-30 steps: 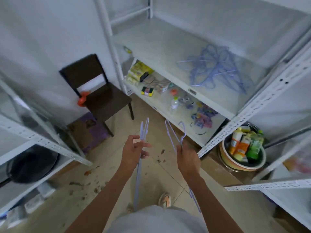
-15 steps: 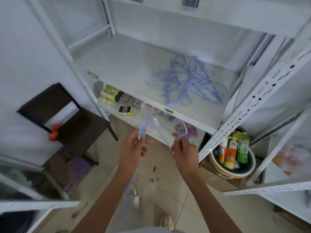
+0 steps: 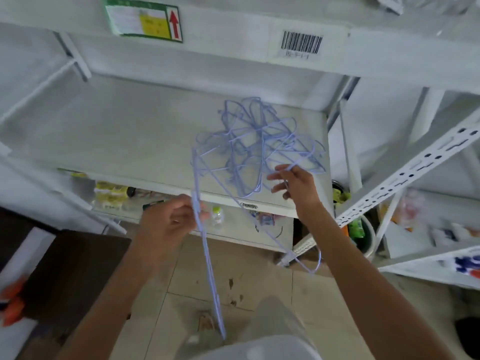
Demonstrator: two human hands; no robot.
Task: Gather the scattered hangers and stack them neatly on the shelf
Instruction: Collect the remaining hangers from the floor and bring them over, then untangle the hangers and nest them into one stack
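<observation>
Hangers in hand: You have thin pale-blue wire hangers (image 3: 205, 245) pinched in your left hand (image 3: 170, 224). They run from above your grip, over the shelf edge, down past it toward the floor.
Change: A second ago both hands were low over the floor, each with hangers. Now they are up at the shelf (image 3: 117, 141), so you have gone from carrying to placing.
Left grip: Fingers curled closed around the wire, thumb on top.
Right grip: Your right hand (image 3: 292, 184) is loosely open, fingers spread. Its fingertips touch a wire at the near edge of the pile; I cannot tell if they pinch it. One hanger's hook (image 3: 313, 263) hangs below that wrist.
Pile: The hangers on the shelf (image 3: 257, 144) lie just beyond your right grip, crossed and tangled, hooks pointing every way. Not yet a neat stack.
Meaning: The gathering looks nearly done. Aligning the pile is likely still to come.
Around: Small goods sit on the lower shelf (image 3: 233, 229) under your left grip.
</observation>
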